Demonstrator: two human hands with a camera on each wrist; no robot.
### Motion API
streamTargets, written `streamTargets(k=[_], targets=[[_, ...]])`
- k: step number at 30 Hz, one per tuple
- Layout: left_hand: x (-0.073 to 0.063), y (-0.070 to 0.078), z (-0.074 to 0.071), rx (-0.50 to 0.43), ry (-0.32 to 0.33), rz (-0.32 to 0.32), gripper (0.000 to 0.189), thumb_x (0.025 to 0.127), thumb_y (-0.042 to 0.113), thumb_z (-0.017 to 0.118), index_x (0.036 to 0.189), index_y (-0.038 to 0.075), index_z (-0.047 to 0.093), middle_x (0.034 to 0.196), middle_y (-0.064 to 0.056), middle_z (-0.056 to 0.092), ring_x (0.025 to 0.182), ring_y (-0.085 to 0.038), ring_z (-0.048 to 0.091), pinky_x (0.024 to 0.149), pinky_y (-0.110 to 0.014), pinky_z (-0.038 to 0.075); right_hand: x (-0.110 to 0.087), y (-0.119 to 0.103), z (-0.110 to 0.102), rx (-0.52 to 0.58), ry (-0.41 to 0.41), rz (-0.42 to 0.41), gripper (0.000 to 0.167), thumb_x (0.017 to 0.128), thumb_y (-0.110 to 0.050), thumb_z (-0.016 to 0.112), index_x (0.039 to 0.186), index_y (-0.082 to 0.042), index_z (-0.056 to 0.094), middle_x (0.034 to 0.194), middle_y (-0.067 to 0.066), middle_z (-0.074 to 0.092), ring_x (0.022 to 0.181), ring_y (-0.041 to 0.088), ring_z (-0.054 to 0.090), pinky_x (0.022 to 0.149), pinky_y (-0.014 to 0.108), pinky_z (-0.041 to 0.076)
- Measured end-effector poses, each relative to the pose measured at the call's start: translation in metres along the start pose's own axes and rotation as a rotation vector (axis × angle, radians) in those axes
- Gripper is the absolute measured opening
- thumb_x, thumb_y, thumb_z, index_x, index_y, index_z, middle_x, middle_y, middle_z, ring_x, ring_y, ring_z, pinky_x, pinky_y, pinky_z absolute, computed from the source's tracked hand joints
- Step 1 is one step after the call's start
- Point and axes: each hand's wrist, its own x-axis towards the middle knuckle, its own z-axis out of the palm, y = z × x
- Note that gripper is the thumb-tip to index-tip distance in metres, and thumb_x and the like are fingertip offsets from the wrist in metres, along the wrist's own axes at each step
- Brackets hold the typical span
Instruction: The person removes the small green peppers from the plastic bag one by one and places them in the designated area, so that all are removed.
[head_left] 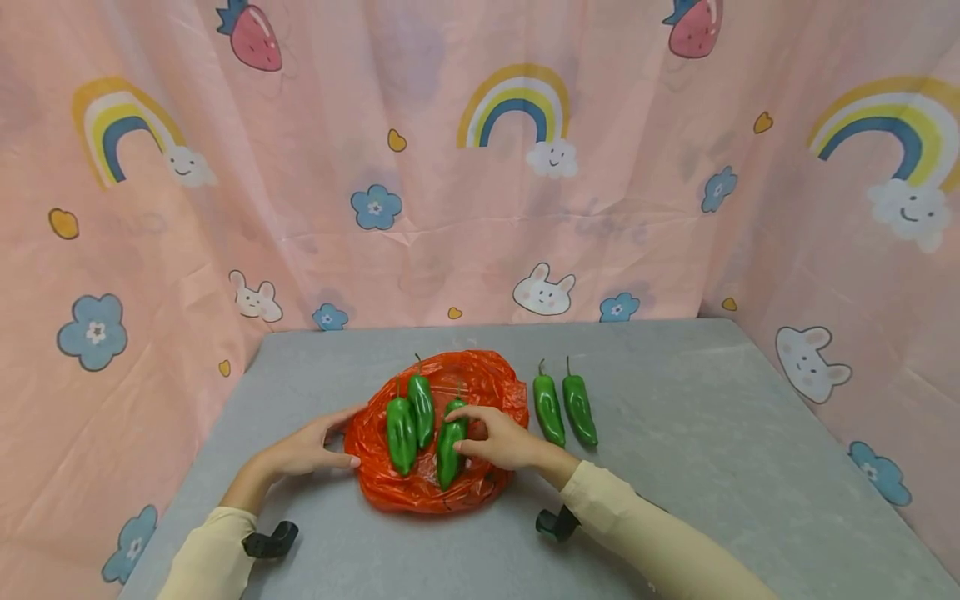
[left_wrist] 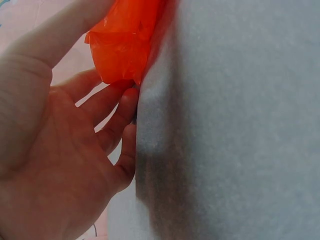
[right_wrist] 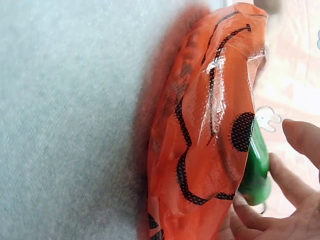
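Observation:
An orange-red plastic bag (head_left: 487,375) lies spread on the grey table, with three green peppers on it. Two of them, the left pepper (head_left: 401,437) and the one beside it (head_left: 422,408), lie side by side. Over the third pepper (head_left: 448,458) is my right hand (head_left: 498,437); in the right wrist view its fingertips (right_wrist: 280,172) are at the pepper, while the thumb stands apart. My left hand (head_left: 311,446) touches the bag's left edge, fingers spread and loosely bent in the left wrist view, the thumb tip hidden there.
Two more green peppers, one (head_left: 549,408) nearer the bag and one (head_left: 580,408) beyond it, lie on the table (head_left: 712,467) to the right. A pink patterned curtain (head_left: 442,250) borders the table at the back and sides. Black wrist devices (head_left: 270,542) sit on both forearms.

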Motion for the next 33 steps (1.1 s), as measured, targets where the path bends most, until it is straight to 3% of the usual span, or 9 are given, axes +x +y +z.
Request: streamTargets(k=[2, 10, 15, 19, 21, 24, 27, 31, 33], targets=[[0.0, 0.001, 0.0, 0.002, 0.0, -0.005, 0.093, 0.086, 0.032, 0.077, 0.158, 0.0, 0.029, 0.161, -0.027, 0.032, 0.149, -0.05, 0.029, 0.118, -0.067, 0.03, 0.0, -0.001, 0.0, 0.011, 0.024, -0.013, 0.039, 0.096, -0.013, 0.067, 0.133, -0.005, 0.06, 0.139, 0.02, 0.058, 0.106, 0.025, 0.062, 0.087, 0.035, 0.055], [-0.001, -0.001, 0.0, -0.001, 0.003, -0.008, 0.093, 0.086, 0.032, 0.077, 0.158, 0.001, 0.029, 0.162, -0.027, 0.031, 0.149, -0.05, 0.027, 0.119, -0.067, 0.028, 0.001, -0.003, -0.001, 0.084, 0.083, 0.0, 0.033, 0.094, -0.01, 0.07, 0.126, -0.009, 0.062, 0.143, 0.02, 0.053, 0.112, 0.038, 0.062, 0.072, 0.031, 0.056], [0.0, -0.002, 0.0, 0.006, -0.001, -0.018, 0.093, 0.086, 0.034, 0.077, 0.159, 0.003, 0.029, 0.163, -0.026, 0.031, 0.15, -0.05, 0.026, 0.119, -0.067, 0.027, 0.0, -0.003, -0.005, 0.107, 0.1, -0.022, 0.034, 0.093, -0.008, 0.072, 0.125, -0.009, 0.06, 0.142, 0.021, 0.053, 0.111, 0.04, 0.062, 0.07, 0.031, 0.055], [0.0, -0.001, 0.0, 0.005, 0.006, -0.022, 0.093, 0.085, 0.034, 0.077, 0.159, 0.003, 0.029, 0.163, -0.026, 0.031, 0.15, -0.05, 0.026, 0.119, -0.068, 0.025, -0.001, -0.006, -0.008, 0.102, 0.138, -0.034, 0.034, 0.092, -0.009, 0.073, 0.122, -0.01, 0.059, 0.14, 0.019, 0.055, 0.119, 0.045, 0.057, 0.079, 0.038, 0.056], [0.0, -0.001, 0.0, 0.003, 0.007, -0.02, 0.093, 0.085, 0.033, 0.077, 0.159, 0.003, 0.029, 0.163, -0.026, 0.031, 0.15, -0.05, 0.026, 0.119, -0.068, 0.025, -0.002, -0.008, -0.01, 0.1, 0.151, -0.028, 0.033, 0.091, -0.009, 0.074, 0.12, -0.011, 0.058, 0.134, 0.018, 0.058, 0.12, 0.044, 0.057, 0.082, 0.038, 0.056], [-0.001, 0.0, 0.0, 0.001, 0.007, -0.017, 0.093, 0.085, 0.033, 0.077, 0.158, 0.002, 0.029, 0.162, -0.026, 0.031, 0.15, -0.051, 0.026, 0.119, -0.069, 0.024, -0.003, -0.011, -0.014, 0.105, 0.157, -0.02, 0.034, 0.09, -0.007, 0.074, 0.117, -0.011, 0.054, 0.123, 0.015, 0.058, 0.094, 0.028, 0.059, 0.072, 0.029, 0.051], [-0.001, 0.0, 0.0, 0.002, 0.009, -0.014, 0.093, 0.085, 0.033, 0.078, 0.158, 0.002, 0.029, 0.162, -0.026, 0.032, 0.15, -0.05, 0.026, 0.119, -0.069, 0.024, -0.004, -0.012, -0.016, 0.105, 0.172, -0.026, 0.037, 0.089, -0.006, 0.076, 0.114, -0.01, 0.049, 0.116, 0.014, 0.053, 0.088, 0.024, 0.051, 0.071, 0.029, 0.043], [-0.001, -0.001, 0.0, 0.004, 0.014, -0.007, 0.093, 0.085, 0.033, 0.078, 0.158, 0.002, 0.029, 0.162, -0.026, 0.032, 0.15, -0.05, 0.027, 0.119, -0.069, 0.024, -0.005, -0.011, -0.018, 0.111, 0.217, -0.04, 0.044, 0.086, -0.006, 0.078, 0.11, -0.009, 0.042, 0.115, 0.013, 0.046, 0.103, 0.026, 0.047, 0.078, 0.034, 0.041], [-0.001, -0.001, 0.0, 0.006, 0.015, -0.004, 0.093, 0.085, 0.033, 0.078, 0.158, 0.002, 0.029, 0.162, -0.026, 0.033, 0.15, -0.05, 0.027, 0.119, -0.069, 0.023, -0.005, -0.011, -0.018, 0.119, 0.239, -0.051, 0.045, 0.085, -0.003, 0.077, 0.109, -0.008, 0.039, 0.114, 0.012, 0.044, 0.099, 0.024, 0.047, 0.079, 0.032, 0.042]])
